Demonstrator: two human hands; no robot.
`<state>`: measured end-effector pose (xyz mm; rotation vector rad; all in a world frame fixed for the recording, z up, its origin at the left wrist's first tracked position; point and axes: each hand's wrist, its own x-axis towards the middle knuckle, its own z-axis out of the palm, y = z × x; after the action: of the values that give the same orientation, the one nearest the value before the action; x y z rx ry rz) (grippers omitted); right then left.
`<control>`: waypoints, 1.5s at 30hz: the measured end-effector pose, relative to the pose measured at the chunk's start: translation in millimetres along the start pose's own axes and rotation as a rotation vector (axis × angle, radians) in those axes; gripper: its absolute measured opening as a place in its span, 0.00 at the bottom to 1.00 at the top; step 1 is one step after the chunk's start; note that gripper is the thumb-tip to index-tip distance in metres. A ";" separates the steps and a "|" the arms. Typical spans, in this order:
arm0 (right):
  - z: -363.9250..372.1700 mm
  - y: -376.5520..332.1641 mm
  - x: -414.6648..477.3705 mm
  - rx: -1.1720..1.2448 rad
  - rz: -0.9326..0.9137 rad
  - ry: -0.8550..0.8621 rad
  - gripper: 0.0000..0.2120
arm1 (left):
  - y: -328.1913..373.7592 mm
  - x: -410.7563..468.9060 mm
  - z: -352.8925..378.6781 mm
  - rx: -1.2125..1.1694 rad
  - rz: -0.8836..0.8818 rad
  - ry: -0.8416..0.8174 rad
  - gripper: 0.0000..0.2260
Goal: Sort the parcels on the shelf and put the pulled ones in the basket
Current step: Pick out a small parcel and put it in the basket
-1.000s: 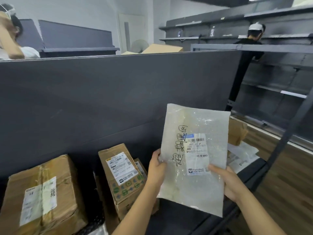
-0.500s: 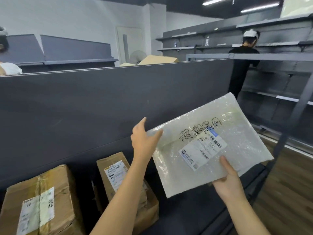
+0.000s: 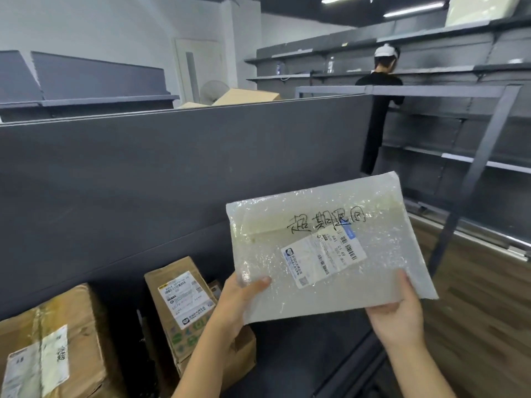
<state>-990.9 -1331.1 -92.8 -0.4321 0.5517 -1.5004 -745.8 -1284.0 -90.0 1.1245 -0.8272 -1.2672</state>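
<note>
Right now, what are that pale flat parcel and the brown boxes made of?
The pale flat parcel looks like glossy translucent plastic bubble mailer: crinkled and glinting. The brown boxes look like matte corrugated cardboard, creased and taped.

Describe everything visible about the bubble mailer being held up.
The mailer is a flat, whitish translucent bubble-wrap envelope, crinkled and glossy. It is held in the air above the shelf, face toward the camera and tilted slightly. Black handwritten characters run across its upper middle, and a white label with barcodes and a blue strip sits below them, skewed. The left hand pinches its lower left corner; the right hand takes its lower right edge.
</note>
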 end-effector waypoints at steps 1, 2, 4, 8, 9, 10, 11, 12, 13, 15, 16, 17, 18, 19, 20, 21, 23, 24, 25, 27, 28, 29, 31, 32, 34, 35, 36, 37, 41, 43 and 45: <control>-5.6 -10.5 -0.3 -0.034 -0.010 0.017 0.11 | 1.2 -1.7 -3.3 0.001 0.000 -0.001 0.16; -10.8 -19.4 -1.3 -0.064 -0.013 0.027 0.10 | 0.9 -2.7 -5.9 0.001 -0.005 -0.002 0.16; -22.7 -32.6 -6.1 -0.138 -0.019 0.049 0.11 | -3.1 -7.1 -4.4 -0.015 -0.030 -0.021 0.15; -54.0 -51.2 -22.1 -0.261 -0.056 0.162 0.10 | -28.8 -13.7 11.4 -0.055 -0.114 -0.067 0.13; -66.4 -55.4 -26.2 -0.289 -0.076 0.211 0.11 | -37.9 -14.4 16.1 -0.051 -0.141 -0.079 0.13; -79.7 -59.3 -31.6 -0.312 -0.092 0.264 0.11 | -48.7 -14.0 20.5 -0.049 -0.171 -0.091 0.14; -95.2 -63.3 -37.3 -0.326 -0.108 0.312 0.11 | -60.4 -14.0 26.2 -0.049 -0.205 -0.100 0.14; -110.0 -67.2 -44.5 -0.338 -0.112 0.345 0.11 | -73.5 -13.6 31.2 -0.047 -0.239 -0.109 0.14; -126.0 -70.9 -52.8 -0.340 -0.113 0.370 0.12 | -86.5 -14.2 37.4 -0.033 -0.268 -0.122 0.14; -152.7 -78.1 -69.8 -0.331 -0.105 0.413 0.15 | -112.6 -15.3 50.0 0.027 -0.293 -0.142 0.13; -164.3 -81.6 -77.7 -0.325 -0.102 0.429 0.17 | -124.5 -16.7 56.8 0.061 -0.297 -0.148 0.13; -175.2 -85.0 -84.7 -0.319 -0.098 0.445 0.19 | -135.3 -19.1 63.2 0.086 -0.304 -0.149 0.13; -185.0 -88.0 -91.1 -0.313 -0.095 0.459 0.21 | -143.9 -22.6 69.4 0.099 -0.316 -0.151 0.14; -194.9 -90.8 -96.4 -0.310 -0.089 0.470 0.22 | -151.7 -25.5 74.4 0.108 -0.331 -0.160 0.16; -204.2 -93.9 -100.0 -0.309 -0.086 0.481 0.22 | -159.2 -28.0 78.6 0.118 -0.347 -0.172 0.16; -213.8 -97.3 -102.1 -0.310 -0.086 0.492 0.22 | -166.3 -30.3 82.8 0.126 -0.358 -0.184 0.16; -229.0 -104.3 -101.8 -0.314 -0.086 0.503 0.21 | -182.0 -30.5 88.9 0.149 -0.371 -0.179 0.16; -235.7 -108.3 -99.5 -0.321 -0.080 0.501 0.21 | -189.2 -29.4 92.7 0.166 -0.383 -0.161 0.15; -243.4 -112.7 -96.0 -0.330 -0.073 0.503 0.20 | -196.6 -27.9 97.6 0.180 -0.396 -0.144 0.14; -257.0 -122.1 -85.5 -0.343 -0.053 0.493 0.17 | -207.6 -24.4 111.9 0.210 -0.417 -0.099 0.14; -263.6 -127.5 -78.2 -0.356 -0.032 0.483 0.16 | -211.5 -23.6 121.3 0.209 -0.434 -0.059 0.15; -270.3 -133.0 -70.6 -0.383 -0.009 0.484 0.16 | -219.4 -21.9 129.0 0.199 -0.457 -0.013 0.16; -283.6 -145.4 -57.0 -0.478 0.044 0.477 0.12 | -237.2 -22.8 146.2 0.176 -0.533 0.054 0.18; -290.5 -152.2 -50.6 -0.541 0.075 0.464 0.11 | -248.8 -23.9 154.2 0.150 -0.583 0.078 0.19; -305.3 -166.7 -37.6 -0.717 0.171 0.415 0.11 | -270.0 -26.2 171.7 0.054 -0.686 0.153 0.19; -312.5 -173.0 -30.2 -0.838 0.230 0.382 0.13 | -280.2 -27.0 179.9 0.005 -0.733 0.200 0.17; -320.3 -177.4 -21.4 -0.984 0.272 0.349 0.15 | -292.4 -26.9 185.3 -0.034 -0.785 0.242 0.15; -329.2 -179.7 -11.5 -1.146 0.285 0.315 0.17 | -307.6 -26.5 187.8 -0.073 -0.833 0.278 0.14; -370.5 -152.9 34.7 -1.549 0.224 0.252 0.26 | -375.3 -16.2 195.9 -0.200 -0.940 0.324 0.22; -395.5 -123.8 57.2 -1.688 0.189 0.230 0.31 | -407.3 -9.9 197.4 -0.214 -0.976 0.402 0.19; -420.8 -91.5 77.3 -1.856 0.181 0.224 0.34 | -442.9 -5.0 194.3 -0.238 -1.014 0.444 0.20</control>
<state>-1313.4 -1383.0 -383.9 -1.5310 2.0362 -0.4426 -1061.0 -1288.9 -456.8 1.6103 0.3008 -1.7494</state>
